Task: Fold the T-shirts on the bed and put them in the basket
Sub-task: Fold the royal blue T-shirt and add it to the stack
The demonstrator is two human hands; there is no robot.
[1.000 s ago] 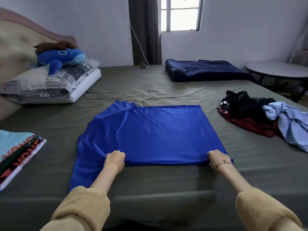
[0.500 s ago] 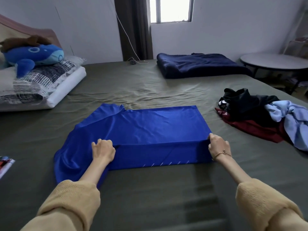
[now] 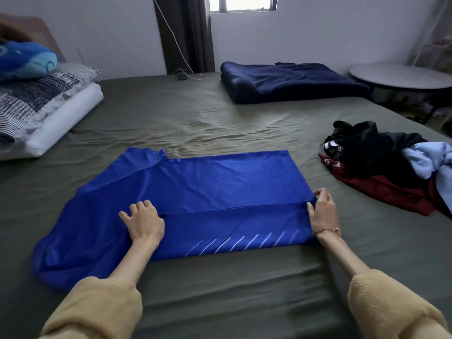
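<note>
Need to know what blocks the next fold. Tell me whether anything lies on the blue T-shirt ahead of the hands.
Nothing visible does. The blue T-shirt is bare beyond the left hand and right hand; the clothes pile lies apart, to the right.

Bedroom, daylit. Plain pale walls [image 3: 318, 30]. At 12 o'clock, a barred window [image 3: 242, 3], bright and overexposed; a dark curtain [image 3: 188, 33] hangs just to its left, with a white cable [image 3: 171, 33] running down the wall to the mattress. At 10 o'clock, a padded headboard [image 3: 36, 28] with stacked pillows [image 3: 44, 108] and a blue plush toy [image 3: 24, 59]. At 2 o'clock, a round table [image 3: 401, 77] on dark legs stands beside the bed. Olive-grey bedsheet [image 3: 195, 118], rumpled toward the middle.
</note>
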